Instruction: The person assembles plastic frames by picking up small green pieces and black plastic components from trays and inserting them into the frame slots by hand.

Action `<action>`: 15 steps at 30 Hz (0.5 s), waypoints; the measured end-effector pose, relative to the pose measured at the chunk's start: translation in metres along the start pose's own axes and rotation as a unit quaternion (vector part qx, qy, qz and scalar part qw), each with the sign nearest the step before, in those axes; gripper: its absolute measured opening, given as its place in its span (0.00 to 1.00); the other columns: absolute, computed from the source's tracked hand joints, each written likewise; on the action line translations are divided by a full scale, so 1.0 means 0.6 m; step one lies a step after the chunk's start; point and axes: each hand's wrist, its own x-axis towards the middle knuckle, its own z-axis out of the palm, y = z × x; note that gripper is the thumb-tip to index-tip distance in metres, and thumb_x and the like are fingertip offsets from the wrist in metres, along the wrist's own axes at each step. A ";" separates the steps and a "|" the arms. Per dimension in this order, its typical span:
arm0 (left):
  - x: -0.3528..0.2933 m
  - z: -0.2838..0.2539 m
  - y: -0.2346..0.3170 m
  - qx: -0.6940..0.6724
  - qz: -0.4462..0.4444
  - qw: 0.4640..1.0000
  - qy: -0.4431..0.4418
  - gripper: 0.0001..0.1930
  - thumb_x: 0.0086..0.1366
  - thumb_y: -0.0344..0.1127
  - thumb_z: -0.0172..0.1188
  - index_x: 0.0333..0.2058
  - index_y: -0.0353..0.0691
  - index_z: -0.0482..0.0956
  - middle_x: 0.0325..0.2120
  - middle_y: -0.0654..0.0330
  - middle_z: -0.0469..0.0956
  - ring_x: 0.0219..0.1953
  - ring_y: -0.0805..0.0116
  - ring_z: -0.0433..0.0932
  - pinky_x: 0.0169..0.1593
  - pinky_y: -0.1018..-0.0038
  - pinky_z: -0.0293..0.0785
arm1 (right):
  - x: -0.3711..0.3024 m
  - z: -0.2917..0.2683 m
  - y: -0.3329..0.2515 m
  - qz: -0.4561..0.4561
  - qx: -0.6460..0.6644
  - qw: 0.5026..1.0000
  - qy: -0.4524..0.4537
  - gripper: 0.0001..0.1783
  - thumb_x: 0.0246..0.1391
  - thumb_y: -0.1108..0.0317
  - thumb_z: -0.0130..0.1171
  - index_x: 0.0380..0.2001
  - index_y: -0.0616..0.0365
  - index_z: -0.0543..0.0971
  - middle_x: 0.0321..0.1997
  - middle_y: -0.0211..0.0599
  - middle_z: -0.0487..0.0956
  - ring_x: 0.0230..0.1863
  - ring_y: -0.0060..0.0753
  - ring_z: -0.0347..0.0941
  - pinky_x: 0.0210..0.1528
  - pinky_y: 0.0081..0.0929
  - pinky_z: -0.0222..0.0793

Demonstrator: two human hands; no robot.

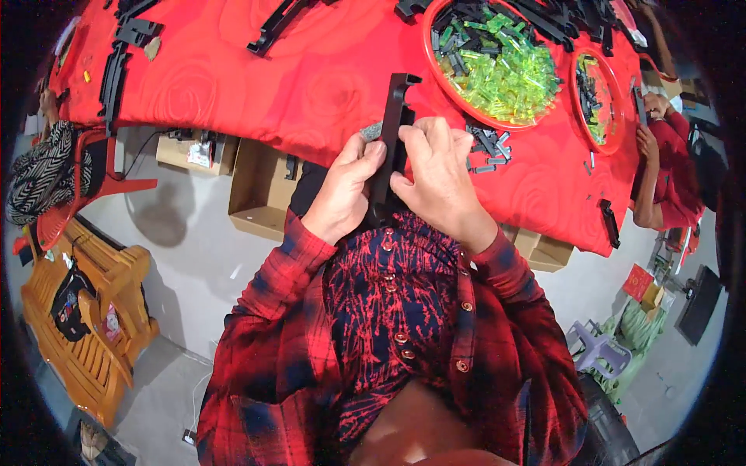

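Observation:
A long black plastic bar [391,116], with a hooked upper end, stands nearly lengthwise before me at the table's near edge. My left hand [347,182] is closed round its left side, the thumb lying along it. A small grey-green speckled piece [371,131] shows beside the left fingers; whether the hand holds it I cannot tell. From the right, my right hand [439,171] has curled fingers and thumb pressed against the bar. Anything small under those fingertips is hidden. Several small dark and clear pieces [488,145] lie on the cloth just right of this hand.
A red-clothed table [311,85] carries a red basin [497,66] of yellow-green and dark pieces and a smaller red basin [597,101]. More black bars [113,85] lie left. Cardboard boxes [260,190] sit below. Co-workers sit left and right [672,167]; a wooden bench [89,318] stands lower left.

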 end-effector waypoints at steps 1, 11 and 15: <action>0.000 0.001 0.000 -0.007 -0.006 1.000 0.005 0.16 0.75 0.33 0.50 0.58 0.39 0.68 0.49 0.67 0.72 0.52 0.78 0.70 0.59 0.75 0.65 | 0.000 0.001 0.000 0.000 -0.002 1.000 0.003 0.35 0.37 0.68 0.70 0.53 0.59 0.71 0.48 0.44 0.69 0.54 0.46 0.64 0.55 0.42 0.54; 0.002 -0.001 0.002 -0.055 -0.032 0.998 -0.022 0.14 0.75 0.32 0.51 0.56 0.38 0.69 0.45 0.66 0.74 0.48 0.76 0.73 0.55 0.74 0.70 | 0.002 0.005 0.013 -0.021 0.035 0.999 0.012 0.29 0.36 0.69 0.67 0.47 0.61 0.73 0.46 0.43 0.70 0.52 0.45 0.67 0.51 0.43 0.54; 0.010 -0.023 -0.012 -0.037 -0.019 0.998 -0.042 0.17 0.75 0.35 0.51 0.59 0.37 0.68 0.50 0.63 0.76 0.53 0.71 0.75 0.60 0.70 0.68 | 0.002 0.007 0.016 -0.028 0.037 0.999 0.018 0.28 0.35 0.69 0.67 0.44 0.61 0.73 0.44 0.42 0.70 0.51 0.44 0.67 0.49 0.42 0.54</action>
